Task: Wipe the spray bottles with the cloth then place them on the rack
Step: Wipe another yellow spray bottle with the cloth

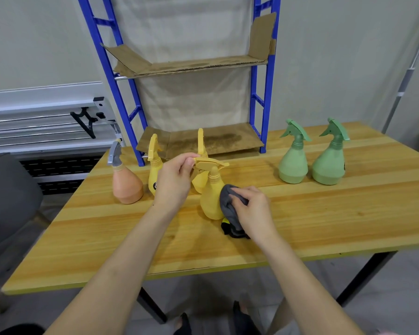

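Observation:
A yellow spray bottle [209,197] stands on the wooden table [324,223] in front of me. My left hand [173,180] pinches its trigger head. My right hand [252,209] holds a grey cloth [229,206] against the bottle's right side. Behind it stand two more yellow bottles, one [154,165] at the left and the other [201,151] partly hidden by my left hand. A peach bottle with a grey head [126,182] is at the far left. Two green bottles, the nearer-middle one [293,160] and the outer one [330,160], stand at the right.
A blue rack [264,102] stands at the table's back edge, with a cardboard lower shelf [215,141] and a cardboard upper shelf [194,65], both bare. A grey chair [7,199] is to the left of the table.

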### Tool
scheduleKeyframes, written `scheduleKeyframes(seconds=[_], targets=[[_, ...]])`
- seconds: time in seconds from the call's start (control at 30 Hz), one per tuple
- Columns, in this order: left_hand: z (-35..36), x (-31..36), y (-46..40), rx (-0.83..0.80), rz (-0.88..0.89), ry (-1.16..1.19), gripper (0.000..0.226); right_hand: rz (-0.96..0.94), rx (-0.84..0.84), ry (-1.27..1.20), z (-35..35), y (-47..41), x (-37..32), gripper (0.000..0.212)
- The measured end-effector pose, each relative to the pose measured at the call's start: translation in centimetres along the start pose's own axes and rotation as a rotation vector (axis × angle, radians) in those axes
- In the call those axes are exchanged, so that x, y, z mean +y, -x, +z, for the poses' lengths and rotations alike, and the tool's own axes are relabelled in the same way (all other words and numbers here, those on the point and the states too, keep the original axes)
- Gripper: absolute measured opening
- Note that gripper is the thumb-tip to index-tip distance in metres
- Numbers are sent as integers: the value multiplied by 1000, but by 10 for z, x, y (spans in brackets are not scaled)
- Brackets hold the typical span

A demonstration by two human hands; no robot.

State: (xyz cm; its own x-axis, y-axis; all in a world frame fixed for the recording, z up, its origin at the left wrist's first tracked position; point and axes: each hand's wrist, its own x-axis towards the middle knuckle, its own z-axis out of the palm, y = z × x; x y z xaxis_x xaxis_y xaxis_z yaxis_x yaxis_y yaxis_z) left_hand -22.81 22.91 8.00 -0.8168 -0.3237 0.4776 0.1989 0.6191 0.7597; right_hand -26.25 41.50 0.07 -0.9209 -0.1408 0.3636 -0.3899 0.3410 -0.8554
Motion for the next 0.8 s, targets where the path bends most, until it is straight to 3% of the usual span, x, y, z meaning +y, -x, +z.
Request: scheduleKeyframes(seconds=[0.2,0.37,0.63,0.8], targets=[[-3,0,2,-29,-28,94,27,-6,88,-117,-4,-10,-8,24],[-3,1,-3,-62,-34,68,28,-73,-45,-111,2,-12,-13,23],[-11,3,-1,-102,-77,100,27,-51,-78,87,-3,0,11,23],[-15,6,-2,-132,-66,99,28,-15,-63,-31,-3,-9,-5,24]])
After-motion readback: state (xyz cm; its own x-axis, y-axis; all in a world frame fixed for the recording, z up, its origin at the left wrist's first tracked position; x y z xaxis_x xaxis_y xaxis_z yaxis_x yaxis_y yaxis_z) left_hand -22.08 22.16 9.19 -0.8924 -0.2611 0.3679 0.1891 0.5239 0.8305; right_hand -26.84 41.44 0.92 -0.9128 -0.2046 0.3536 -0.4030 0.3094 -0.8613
